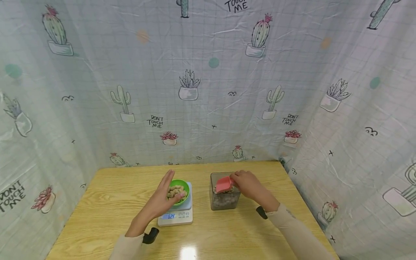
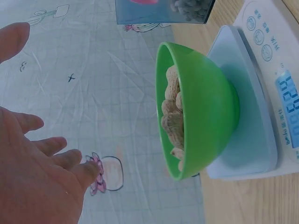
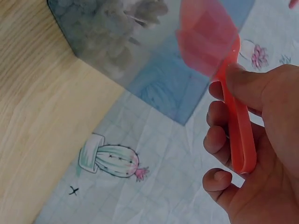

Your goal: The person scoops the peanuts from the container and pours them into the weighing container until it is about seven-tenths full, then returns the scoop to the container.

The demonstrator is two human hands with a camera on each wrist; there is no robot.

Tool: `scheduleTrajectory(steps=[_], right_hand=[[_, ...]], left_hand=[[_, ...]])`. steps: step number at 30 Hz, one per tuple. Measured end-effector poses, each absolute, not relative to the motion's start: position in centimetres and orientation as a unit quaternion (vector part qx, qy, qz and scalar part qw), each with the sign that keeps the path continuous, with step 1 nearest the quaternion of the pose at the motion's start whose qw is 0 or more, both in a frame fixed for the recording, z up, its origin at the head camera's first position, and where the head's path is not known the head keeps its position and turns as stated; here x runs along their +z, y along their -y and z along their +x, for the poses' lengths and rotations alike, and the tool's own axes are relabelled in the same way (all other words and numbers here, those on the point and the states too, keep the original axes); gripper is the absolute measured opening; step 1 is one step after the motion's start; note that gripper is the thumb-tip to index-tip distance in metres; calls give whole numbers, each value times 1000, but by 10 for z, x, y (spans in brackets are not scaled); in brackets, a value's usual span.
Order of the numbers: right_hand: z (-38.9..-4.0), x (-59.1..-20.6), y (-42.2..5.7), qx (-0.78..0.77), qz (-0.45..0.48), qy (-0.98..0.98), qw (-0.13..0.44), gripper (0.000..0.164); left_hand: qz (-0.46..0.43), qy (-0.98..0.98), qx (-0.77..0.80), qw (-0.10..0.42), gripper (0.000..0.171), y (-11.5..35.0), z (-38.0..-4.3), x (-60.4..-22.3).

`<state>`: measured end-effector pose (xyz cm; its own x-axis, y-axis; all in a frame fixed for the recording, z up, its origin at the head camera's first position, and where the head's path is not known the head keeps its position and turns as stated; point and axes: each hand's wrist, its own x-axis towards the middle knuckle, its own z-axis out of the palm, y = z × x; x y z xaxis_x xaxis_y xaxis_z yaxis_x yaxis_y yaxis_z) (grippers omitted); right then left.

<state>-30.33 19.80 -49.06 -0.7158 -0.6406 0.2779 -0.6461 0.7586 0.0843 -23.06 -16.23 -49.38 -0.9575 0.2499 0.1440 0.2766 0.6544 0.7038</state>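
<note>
A green bowl (image 2: 205, 112) holding several peanuts (image 2: 173, 116) stands on a white kitchen scale (image 1: 175, 219), whose display reads about 624. My left hand (image 1: 160, 200) hovers by the bowl with its fingers extended, apart from it in the left wrist view. To the right, a clear grey container (image 1: 225, 202) has peanuts in its lower part. My right hand (image 3: 261, 135) grips the handle of a red scoop (image 3: 240, 135), fingers curled round it and thumb on top. The scoop's blade lies inside the container's mouth, over the peanuts; whether it touches them I cannot tell.
Everything stands on a light wooden table (image 1: 113, 202). A cactus-print curtain (image 1: 208, 119) hangs behind the table and along both sides. Black straps (image 1: 151, 235) show at both wrists.
</note>
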Motion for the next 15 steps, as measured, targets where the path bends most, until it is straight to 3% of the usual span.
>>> scheduleTrajectory(steps=[9, 15], right_hand=[[-305, -498, -194, -36, 372, 919, 128, 10], [-306, -493, -189, 20, 352, 928, 118, 25]], left_hand=[[-152, 920, -360, 18, 91, 154, -230, -489], [-174, 940, -288, 52, 88, 145, -236, -488]])
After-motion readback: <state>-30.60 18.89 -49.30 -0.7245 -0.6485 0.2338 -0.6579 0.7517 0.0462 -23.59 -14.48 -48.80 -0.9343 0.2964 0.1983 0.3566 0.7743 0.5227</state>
